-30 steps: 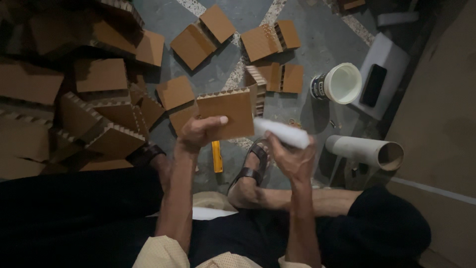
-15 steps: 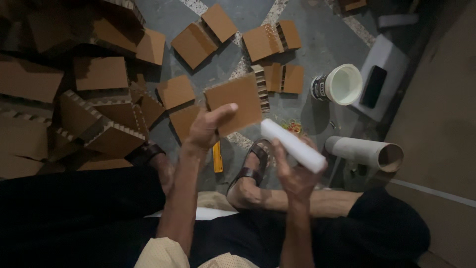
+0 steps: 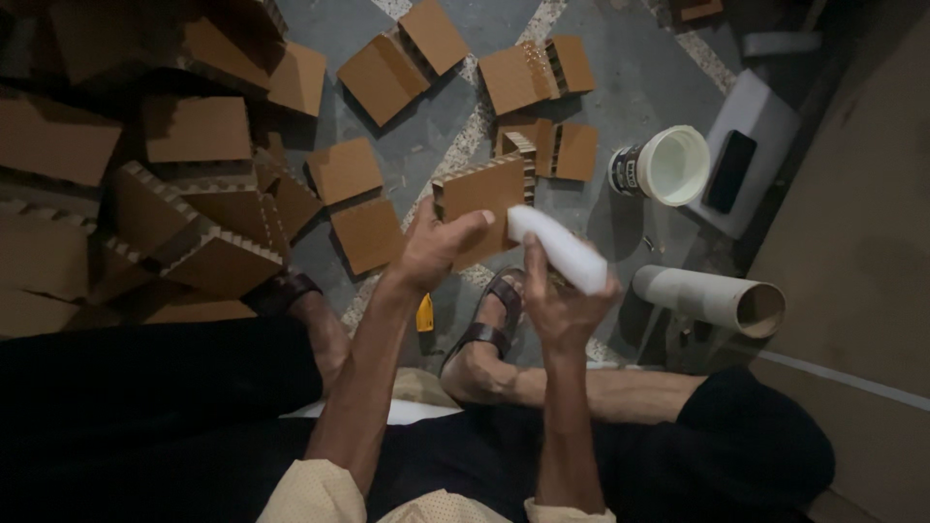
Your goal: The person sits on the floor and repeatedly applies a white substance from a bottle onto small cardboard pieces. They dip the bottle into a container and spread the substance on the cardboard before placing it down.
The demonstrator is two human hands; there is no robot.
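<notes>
hands up close, both raised over the lap. right hand [image 3: 562, 308] is wrapped round a white bottle [image 3: 559, 249], grip closed on its lower part, nozzle end tipped toward the card. left hand [image 3: 441, 250] pinches a cardboard piece [image 3: 484, 199] from below, thumb along the near edge, fingers behind it, grip closed on the piece.

change from a moment back: the bottle has swung from lying flat across the hand to slanting up and left, its tip now just beside the card's right edge, and the card has tilted to face it. that reads as the two being brought together, tip to edge; whether they touch i cannot tell.

just below the hands, a sandal [image 3: 489, 315] on the crossed foot, and a small yellow tool [image 3: 424, 314] on the floor [image 3: 620, 87] beside the left wrist.

further out, a cardboard tube [image 3: 707, 300] lies to the right, open end facing right. beyond it a white tub [image 3: 664, 165] on its side, and a dark phone [image 3: 729, 171] on a grey block.

far side and left: flat cardboard squares [image 3: 383, 77] scattered on the floor, with a heap of corrugated pieces [image 3: 184, 232] stacked at the left.
</notes>
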